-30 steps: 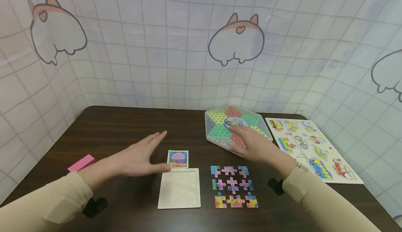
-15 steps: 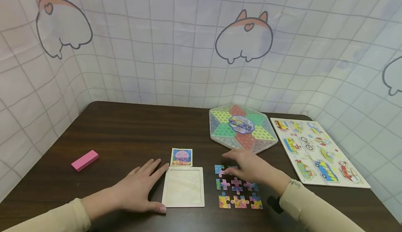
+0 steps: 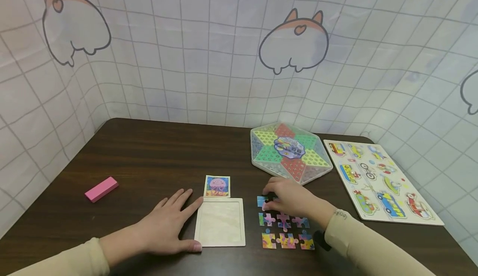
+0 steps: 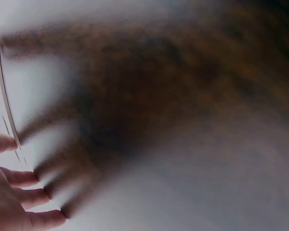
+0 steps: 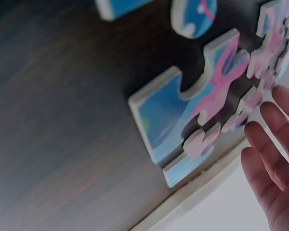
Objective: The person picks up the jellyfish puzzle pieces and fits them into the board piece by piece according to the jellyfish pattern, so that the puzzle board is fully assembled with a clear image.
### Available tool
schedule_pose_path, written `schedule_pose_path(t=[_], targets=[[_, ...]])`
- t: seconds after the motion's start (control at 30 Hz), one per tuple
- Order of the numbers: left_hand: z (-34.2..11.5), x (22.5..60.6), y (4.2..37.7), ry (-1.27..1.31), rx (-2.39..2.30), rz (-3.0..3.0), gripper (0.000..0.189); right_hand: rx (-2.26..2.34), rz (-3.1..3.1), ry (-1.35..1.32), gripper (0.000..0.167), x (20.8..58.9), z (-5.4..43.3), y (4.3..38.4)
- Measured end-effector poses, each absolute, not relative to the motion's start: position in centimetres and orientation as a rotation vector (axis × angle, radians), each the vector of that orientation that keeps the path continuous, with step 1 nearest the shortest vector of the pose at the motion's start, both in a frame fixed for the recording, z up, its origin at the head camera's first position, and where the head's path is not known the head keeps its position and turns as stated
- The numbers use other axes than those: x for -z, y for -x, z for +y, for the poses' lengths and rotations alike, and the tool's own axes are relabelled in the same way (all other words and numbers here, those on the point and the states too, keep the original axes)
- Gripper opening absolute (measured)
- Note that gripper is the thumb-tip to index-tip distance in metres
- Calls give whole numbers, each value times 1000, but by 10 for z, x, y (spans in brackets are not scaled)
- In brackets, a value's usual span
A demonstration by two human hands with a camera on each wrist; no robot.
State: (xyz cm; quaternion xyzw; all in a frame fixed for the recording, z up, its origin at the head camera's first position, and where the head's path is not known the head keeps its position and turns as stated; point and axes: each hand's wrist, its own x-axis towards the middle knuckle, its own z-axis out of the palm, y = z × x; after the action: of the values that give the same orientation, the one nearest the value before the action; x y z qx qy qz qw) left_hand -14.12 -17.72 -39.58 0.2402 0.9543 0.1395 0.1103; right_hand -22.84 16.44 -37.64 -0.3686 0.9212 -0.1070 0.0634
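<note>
My left hand lies spread on the table, with thumb tip and index fingertip at the left edge of a pale square puzzle tray. In the left wrist view its fingertips meet the tabletop beside the tray's rim. A jellyfish picture card touches the tray's far edge. My right hand reaches over the far row of jigsaw pieces, hiding most of that row. Its thumb and index finger stand apart around the far-left jigsaw piece. In the right wrist view the fingers hover beside several jigsaw pieces.
A hexagonal Chinese checkers box sits behind the right hand. To its right lies a wooden vehicle puzzle board. A pink block rests at the left of the dark table, and a checked curtain hangs behind.
The left hand has lowered toward me to the tray's left edge. From the checkers box, the right hand has come down to the far row of jigsaw pieces. The head view has tilted slightly.
</note>
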Motion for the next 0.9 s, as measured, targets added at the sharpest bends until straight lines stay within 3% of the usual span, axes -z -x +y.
schedule_pose_path(t=[0.63,0.9], targets=[[-177,397,144,-623,-441,2792,108,558,2638,1060,26,372,149,232],[-175,397,143,-610,-446,2785,110,840,2530,927,10,368,137,232]])
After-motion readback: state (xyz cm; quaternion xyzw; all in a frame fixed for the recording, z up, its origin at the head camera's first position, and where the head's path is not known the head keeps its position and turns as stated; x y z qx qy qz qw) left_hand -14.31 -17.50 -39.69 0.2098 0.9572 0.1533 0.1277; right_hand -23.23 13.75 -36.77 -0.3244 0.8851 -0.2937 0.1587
